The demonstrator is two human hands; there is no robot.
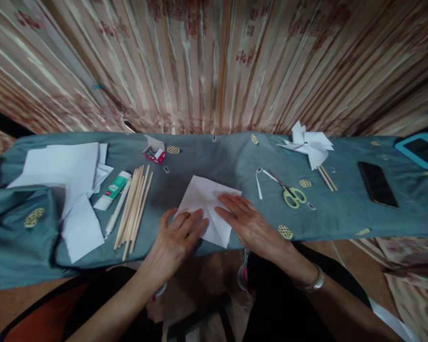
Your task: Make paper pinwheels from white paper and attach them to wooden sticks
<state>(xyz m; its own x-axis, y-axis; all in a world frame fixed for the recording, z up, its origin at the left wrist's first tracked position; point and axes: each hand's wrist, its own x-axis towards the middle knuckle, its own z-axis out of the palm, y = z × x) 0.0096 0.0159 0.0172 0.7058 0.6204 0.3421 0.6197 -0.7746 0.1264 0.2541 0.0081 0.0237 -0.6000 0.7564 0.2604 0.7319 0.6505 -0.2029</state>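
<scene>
A white square of paper (203, 197) lies on the blue-grey cloth (214, 161), turned like a diamond and creased. My left hand (176, 240) rests flat on its lower left part, fingers stretched out toward the centre. My right hand (246, 221) lies flat on its right part, fingers spread and pointing left. Neither hand holds anything.
Left: a bundle of wooden sticks (133, 209), a glue stick (112, 190), a white pen (117, 209), loose white sheets (62, 168), a small box of pins (154, 153). Right: scissors (290, 192), a paper pinwheel (308, 145) on sticks, a black phone (377, 184), a blue-framed tablet (421, 150).
</scene>
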